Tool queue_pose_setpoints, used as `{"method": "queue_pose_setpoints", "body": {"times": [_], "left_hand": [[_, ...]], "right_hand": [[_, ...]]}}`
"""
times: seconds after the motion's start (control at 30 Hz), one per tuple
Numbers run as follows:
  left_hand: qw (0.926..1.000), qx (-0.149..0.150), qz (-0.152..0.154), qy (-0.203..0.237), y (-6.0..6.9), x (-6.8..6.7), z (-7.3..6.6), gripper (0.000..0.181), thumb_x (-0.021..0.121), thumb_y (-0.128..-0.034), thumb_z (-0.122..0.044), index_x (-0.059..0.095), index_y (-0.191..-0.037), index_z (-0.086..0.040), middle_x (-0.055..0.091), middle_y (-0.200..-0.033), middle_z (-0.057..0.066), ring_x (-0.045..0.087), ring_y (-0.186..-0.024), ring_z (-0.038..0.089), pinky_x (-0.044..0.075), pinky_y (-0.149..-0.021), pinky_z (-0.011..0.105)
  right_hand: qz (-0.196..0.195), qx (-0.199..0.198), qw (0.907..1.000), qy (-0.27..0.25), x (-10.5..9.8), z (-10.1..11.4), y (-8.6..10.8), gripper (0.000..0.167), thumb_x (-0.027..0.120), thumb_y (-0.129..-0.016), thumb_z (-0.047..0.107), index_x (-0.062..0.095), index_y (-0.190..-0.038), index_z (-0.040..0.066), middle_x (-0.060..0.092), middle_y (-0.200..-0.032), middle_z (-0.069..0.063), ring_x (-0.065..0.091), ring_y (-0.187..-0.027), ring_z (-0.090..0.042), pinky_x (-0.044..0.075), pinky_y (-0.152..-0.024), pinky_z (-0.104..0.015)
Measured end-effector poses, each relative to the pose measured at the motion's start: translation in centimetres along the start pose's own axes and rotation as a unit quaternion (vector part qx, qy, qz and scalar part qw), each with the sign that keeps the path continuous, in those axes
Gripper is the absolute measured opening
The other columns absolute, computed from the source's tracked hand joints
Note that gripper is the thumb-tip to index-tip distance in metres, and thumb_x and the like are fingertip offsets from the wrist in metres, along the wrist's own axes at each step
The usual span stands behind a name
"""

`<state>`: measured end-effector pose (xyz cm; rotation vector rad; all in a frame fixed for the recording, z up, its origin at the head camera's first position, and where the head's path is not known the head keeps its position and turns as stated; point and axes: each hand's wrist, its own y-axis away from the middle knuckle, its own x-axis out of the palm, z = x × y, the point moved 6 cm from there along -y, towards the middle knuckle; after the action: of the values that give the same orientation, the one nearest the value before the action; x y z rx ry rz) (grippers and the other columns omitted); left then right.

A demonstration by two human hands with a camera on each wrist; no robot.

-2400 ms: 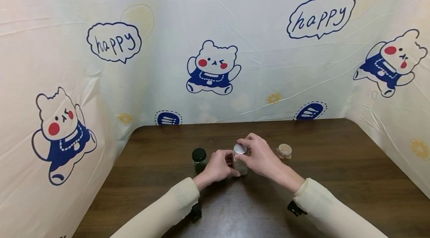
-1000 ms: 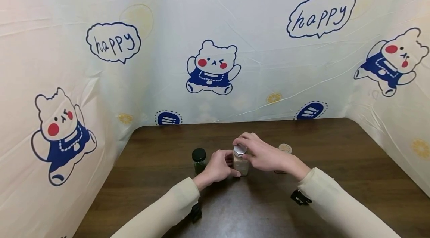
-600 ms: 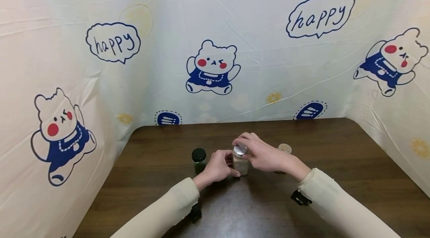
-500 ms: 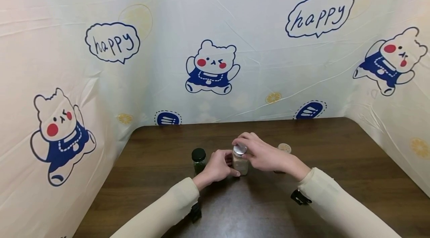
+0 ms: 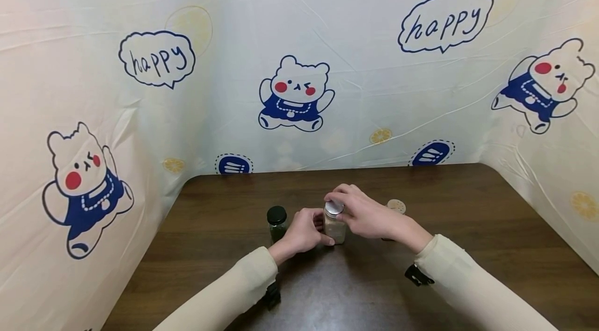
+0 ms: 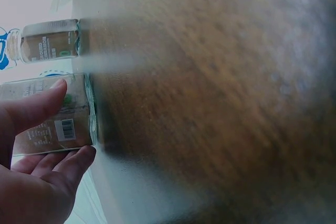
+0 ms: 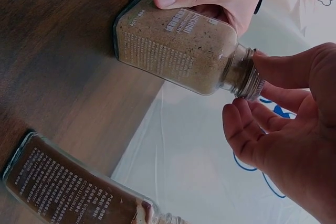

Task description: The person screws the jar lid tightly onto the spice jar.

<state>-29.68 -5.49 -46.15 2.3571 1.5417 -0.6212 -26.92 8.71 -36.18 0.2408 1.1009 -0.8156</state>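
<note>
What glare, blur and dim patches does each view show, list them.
Head view: pale glare on the near tabletop; left wrist view: most of the tabletop blurred; right wrist view: held jar fairly sharp, tabletop dim at upper left.

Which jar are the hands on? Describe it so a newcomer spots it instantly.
On the brown table, find the middle jar of three. The left hand grips its glass body; the right hand holds its silver cap. That silver sets it apart from the black-capped jar at left and pale-topped jar at right.
</note>
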Motion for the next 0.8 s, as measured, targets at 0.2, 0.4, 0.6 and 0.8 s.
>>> {"method": "queue_pose_setpoints", "body": {"times": [0.2,0.4,0.6,0.8], "left_hand": [[1.0,0.001,-0.002,-0.003,0.02,-0.06,-0.06,0.053,0.093,-0.076,0.003,0.073,-0.124,-0.006,0.076,-0.116,0.005,0.072,-0.112,0.022,0.059,-0.096,0.038],[1.0,0.001,0.0,-0.004,0.07,-0.03,-0.08,0.052,0.093,-0.0763,0.003,0.073,-0.124,-0.006,0.076,-0.116,0.005,0.072,-0.112,0.023,0.059,-0.096,0.039],[1.0,0.0,0.002,-0.004,0.11,0.01,-0.12,0.053,0.093,-0.077,0.002,0.073,-0.126,-0.006,0.075,-0.118,0.006,0.072,-0.113,0.023,0.059,-0.097,0.04],[1.0,0.002,0.002,-0.002,0.11,-0.01,-0.15,0.054,0.093,-0.0773,0.002,0.073,-0.126,-0.005,0.075,-0.118,0.005,0.072,-0.113,0.022,0.059,-0.096,0.039]], "right_hand": [[0.0,0.002,1.0,0.0,0.06,-0.13,0.1,0.034,0.067,-0.1,-0.002,0.064,-0.134,0.002,0.058,-0.129,-0.01,0.053,-0.12,-0.029,0.051,-0.099,-0.047],[-0.002,0.003,1.0,0.001,0.08,-0.09,0.15,0.035,0.069,-0.1,-0.001,0.064,-0.134,0.002,0.058,-0.129,-0.011,0.054,-0.12,-0.029,0.052,-0.098,-0.046],[-0.002,0.003,1.0,-0.002,0.05,-0.12,0.16,0.035,0.07,-0.099,0.0,0.064,-0.134,0.002,0.058,-0.129,-0.011,0.055,-0.119,-0.028,0.052,-0.098,-0.046],[-0.003,-0.005,1.0,-0.002,0.06,-0.22,0.09,0.034,0.07,-0.1,-0.001,0.065,-0.133,0.002,0.059,-0.128,-0.011,0.056,-0.118,-0.029,0.052,-0.097,-0.046]]}}
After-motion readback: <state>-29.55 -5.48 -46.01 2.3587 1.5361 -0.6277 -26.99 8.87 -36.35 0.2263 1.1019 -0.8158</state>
